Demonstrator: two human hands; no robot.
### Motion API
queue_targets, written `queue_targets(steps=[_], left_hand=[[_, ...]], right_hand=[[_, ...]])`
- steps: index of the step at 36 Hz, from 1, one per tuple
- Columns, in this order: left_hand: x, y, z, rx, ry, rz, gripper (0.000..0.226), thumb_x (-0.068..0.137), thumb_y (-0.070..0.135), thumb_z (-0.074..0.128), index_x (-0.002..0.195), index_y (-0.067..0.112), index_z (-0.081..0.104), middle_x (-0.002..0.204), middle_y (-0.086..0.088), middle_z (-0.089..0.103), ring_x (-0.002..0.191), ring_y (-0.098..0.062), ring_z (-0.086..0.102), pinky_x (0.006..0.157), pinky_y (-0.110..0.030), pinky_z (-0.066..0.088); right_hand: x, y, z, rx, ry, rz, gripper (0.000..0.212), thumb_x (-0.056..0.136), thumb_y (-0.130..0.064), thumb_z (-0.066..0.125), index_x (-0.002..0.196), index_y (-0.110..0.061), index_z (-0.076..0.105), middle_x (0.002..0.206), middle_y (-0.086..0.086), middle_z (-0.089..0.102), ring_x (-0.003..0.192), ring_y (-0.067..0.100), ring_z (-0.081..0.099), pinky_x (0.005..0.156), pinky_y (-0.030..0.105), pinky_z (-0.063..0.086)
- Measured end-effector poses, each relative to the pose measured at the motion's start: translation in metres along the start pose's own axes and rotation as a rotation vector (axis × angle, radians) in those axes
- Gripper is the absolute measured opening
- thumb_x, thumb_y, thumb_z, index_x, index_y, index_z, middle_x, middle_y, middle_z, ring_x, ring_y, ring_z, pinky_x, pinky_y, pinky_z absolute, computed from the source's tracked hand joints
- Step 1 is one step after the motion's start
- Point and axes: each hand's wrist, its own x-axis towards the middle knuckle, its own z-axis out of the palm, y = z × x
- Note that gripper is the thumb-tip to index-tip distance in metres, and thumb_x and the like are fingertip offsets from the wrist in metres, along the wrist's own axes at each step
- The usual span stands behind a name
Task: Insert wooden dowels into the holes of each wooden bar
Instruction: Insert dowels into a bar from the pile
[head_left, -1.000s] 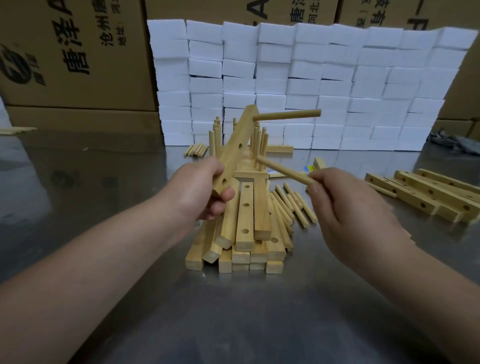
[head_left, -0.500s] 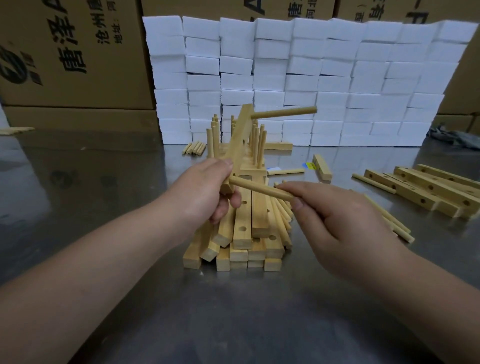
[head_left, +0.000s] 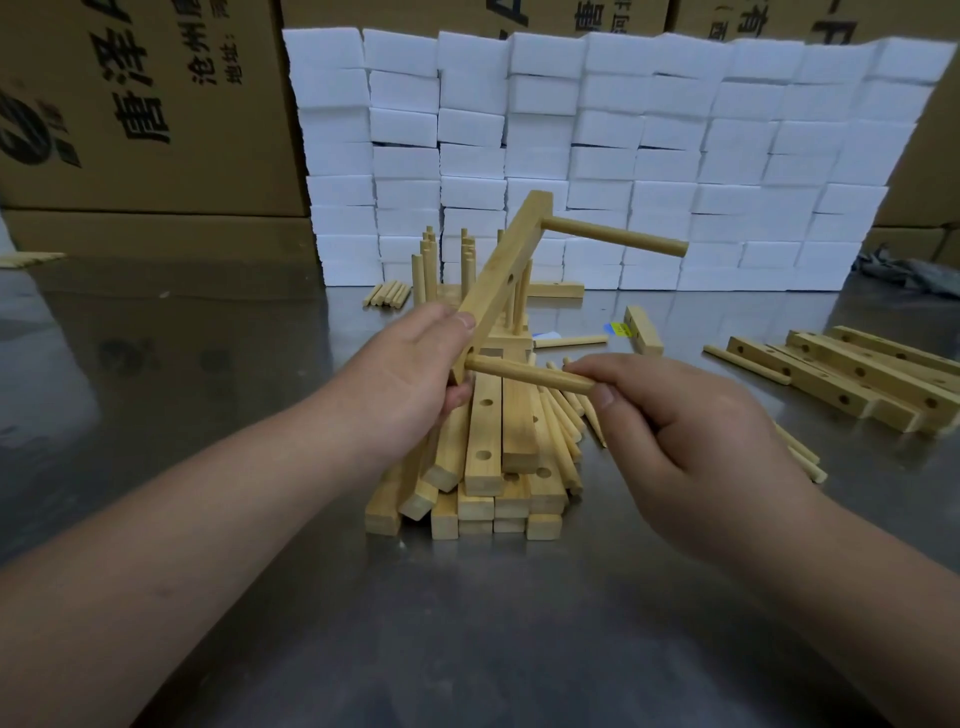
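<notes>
Above the pile of drilled bars (head_left: 485, 457) on the steel table (head_left: 467, 623), we hold one wooden bar (head_left: 501, 275) tilted up and away, our left hand (head_left: 415, 379) wrapped round its lower end. One dowel (head_left: 615, 236) already sticks out sideways near its top. Our right hand (head_left: 691, 441) pinches a second dowel (head_left: 530, 375) between thumb and fingertips — its far end sits at a lower hole, beside the left thumb. Loose dowels (head_left: 563, 415) lie just right of the pile.

Desk (head_left: 467, 639) and backdrop
A wall of white blocks (head_left: 623, 130) stood on the steel desk before printed cardboard boxes (head_left: 145, 104); a grey rag (head_left: 906, 271) lay far right.
</notes>
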Motion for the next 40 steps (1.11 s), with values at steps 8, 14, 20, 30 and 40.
queue_targets(steps=[8,14,20,30,40], left_hand=[[-0.003,0.006,0.000,-0.023,-0.084,0.036,0.031,0.099,0.022,0.028,0.071,0.017,0.040,0.042,0.007,0.032,0.032,-0.002,0.028,0.036,-0.014,0.026],[-0.003,0.007,0.001,-0.048,-0.083,0.021,0.031,0.100,0.022,0.027,0.072,0.016,0.040,0.041,0.008,0.033,0.032,-0.002,0.028,0.035,-0.014,0.025],[-0.005,0.010,0.002,-0.090,-0.121,0.040,0.029,0.100,0.021,0.027,0.095,0.001,0.048,0.040,0.010,0.035,0.031,-0.003,0.030,0.034,-0.013,0.025],[-0.004,0.001,0.008,0.059,-0.039,0.122,0.028,0.100,0.026,0.028,0.076,0.019,0.043,0.039,0.012,0.036,0.035,-0.002,0.032,0.039,-0.013,0.028],[-0.004,-0.005,0.010,0.093,-0.035,0.169,0.028,0.095,0.033,0.029,0.077,0.024,0.048,0.042,0.015,0.038,0.041,-0.001,0.036,0.041,-0.013,0.031]], right_hand=[[0.001,-0.003,-0.002,-0.020,0.001,0.002,0.044,0.085,-0.033,0.032,0.108,-0.017,0.066,0.077,-0.017,0.053,0.068,0.005,0.050,0.055,0.024,0.043],[0.001,-0.004,0.000,-0.046,-0.068,0.014,0.039,0.086,-0.032,0.042,0.118,-0.021,0.061,0.085,-0.017,0.052,0.075,0.006,0.049,0.058,0.021,0.038],[0.002,-0.005,-0.003,-0.070,-0.069,-0.031,0.034,0.087,-0.026,0.045,0.114,-0.016,0.063,0.086,0.001,0.067,0.071,0.026,0.064,0.053,0.041,0.051],[0.001,-0.004,-0.002,-0.137,-0.006,-0.136,0.036,0.087,-0.031,0.041,0.100,-0.011,0.069,0.064,0.000,0.064,0.053,0.022,0.060,0.037,0.035,0.047],[-0.002,-0.006,0.000,0.197,-0.103,0.199,0.040,0.081,-0.060,0.033,0.081,-0.036,0.065,0.066,-0.008,0.060,0.065,0.006,0.055,0.048,0.024,0.043]])
